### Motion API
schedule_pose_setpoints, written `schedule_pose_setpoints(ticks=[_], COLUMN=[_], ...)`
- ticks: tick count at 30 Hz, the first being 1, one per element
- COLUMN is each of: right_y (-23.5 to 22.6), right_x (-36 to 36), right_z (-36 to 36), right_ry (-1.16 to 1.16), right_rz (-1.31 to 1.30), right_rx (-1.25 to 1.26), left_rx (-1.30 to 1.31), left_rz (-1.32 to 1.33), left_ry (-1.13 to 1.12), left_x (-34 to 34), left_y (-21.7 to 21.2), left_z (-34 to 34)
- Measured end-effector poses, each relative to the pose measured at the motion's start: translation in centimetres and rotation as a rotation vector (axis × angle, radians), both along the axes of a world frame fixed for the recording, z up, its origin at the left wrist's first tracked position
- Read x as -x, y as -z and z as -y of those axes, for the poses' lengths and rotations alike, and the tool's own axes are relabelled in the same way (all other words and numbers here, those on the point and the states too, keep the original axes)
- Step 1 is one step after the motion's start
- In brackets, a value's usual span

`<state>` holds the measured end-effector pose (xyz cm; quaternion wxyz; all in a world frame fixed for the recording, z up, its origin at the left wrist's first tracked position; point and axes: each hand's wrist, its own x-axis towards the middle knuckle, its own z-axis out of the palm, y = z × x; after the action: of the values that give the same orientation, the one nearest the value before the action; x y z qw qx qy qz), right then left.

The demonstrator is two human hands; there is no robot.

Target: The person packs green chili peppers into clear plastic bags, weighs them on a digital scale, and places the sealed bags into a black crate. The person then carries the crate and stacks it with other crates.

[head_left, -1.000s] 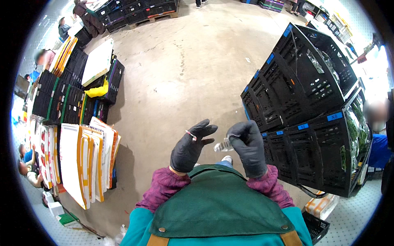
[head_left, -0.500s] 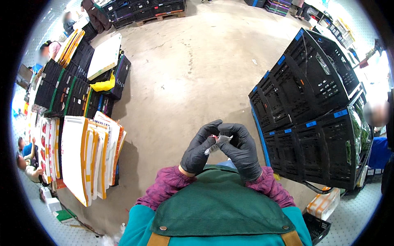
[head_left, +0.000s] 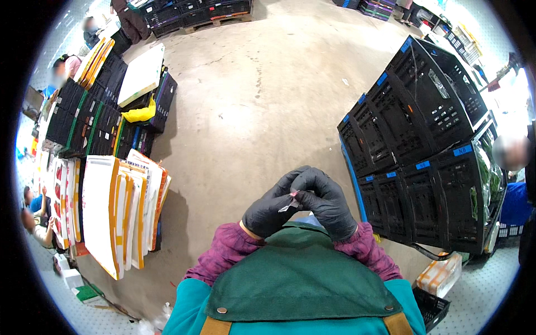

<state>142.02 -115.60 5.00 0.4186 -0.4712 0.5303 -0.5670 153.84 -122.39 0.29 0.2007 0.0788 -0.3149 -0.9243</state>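
In black gloves, both my hands meet in front of my green apron (head_left: 301, 273). My left hand (head_left: 267, 210) is closed, its fingertips pinching a small white wrapper (head_left: 290, 205) with a bit of red at its upper end. My right hand (head_left: 330, 205) touches it from the other side, thumb and fingers pressed together at the red part. Between the fingers only a scrap of the wrapper shows, and what is inside it, if anything, is hidden. Patterned purple sleeve covers (head_left: 365, 248) reach up to both gloves.
Close on my right stand stacked black crates (head_left: 413, 167) with bagged greens inside, on a blue base. White foam lids (head_left: 100, 218) lean upright at left, behind them piled black crates (head_left: 92, 120) with a yellow bag (head_left: 140, 111). An orange-taped foam box (head_left: 440, 276) sits lower right. Several people are farther off.
The right hand's fingers have closed in over the wrapper, so less of it shows. Both hands have drawn closer together, and the silvery piece by the right thumb is now covered.
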Motion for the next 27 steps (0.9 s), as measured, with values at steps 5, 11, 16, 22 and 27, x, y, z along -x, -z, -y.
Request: schedule_pose_setpoints(ticks=[5,11,16,22,27], right_y=[1.2,2.0,3.1,4.7,6.1], right_x=[1.0,3.4,2.9,1.2,1.3], right_z=[-0.5,-1.4,-2.4,-2.9,-4.6], right_ry=[0.095,0.228,0.325,0.223,0.351], right_rz=[-0.323,-0.282,-0.117,0.175,0.193], right_rx=[0.131,0.065,-0.062,-0.113,-0.128], left_rx=[-0.155,-0.021,0.341,0.631,0.549], left_rz=[-0.143,-0.011,0.172,0.45,0.469], left_ry=[0.065,-0.024,-0.214,-0.527,-0.453], left_x=[0.3,-0.6,0.7,0.3,0.4], left_y=[0.2,1.2,0.7,1.7,2.7], left_z=[-0.3,0.1,-0.8,-1.5,-1.1])
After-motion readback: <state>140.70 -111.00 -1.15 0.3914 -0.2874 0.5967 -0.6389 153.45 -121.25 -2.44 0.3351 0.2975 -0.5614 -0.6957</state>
